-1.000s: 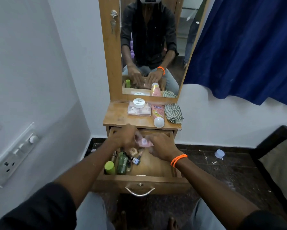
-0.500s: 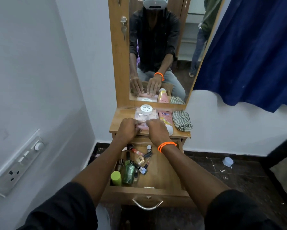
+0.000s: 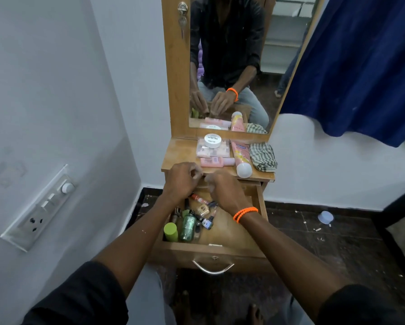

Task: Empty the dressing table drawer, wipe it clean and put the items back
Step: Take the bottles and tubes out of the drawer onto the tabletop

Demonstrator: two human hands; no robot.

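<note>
White jar lid (image 3: 212, 140) — "NAIL POLISH"

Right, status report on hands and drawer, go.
Left hand, right hand: both empty, above drawer. Drawer open, small bottles inside. Nothing blocking.

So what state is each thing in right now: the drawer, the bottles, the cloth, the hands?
Drawer: pulled open, bottles still inside at its left.
Green bottle: in the drawer, among small bottles.
Small pink bottle: lying on its side on the tabletop.
Pink tube: lying flat, white cap toward the front edge.
White jar: lid on, atop a clear case.
Checked cloth: folded, unused.
Left hand: curled, seemingly empty.
Right hand: curled, seemingly empty.
</note>
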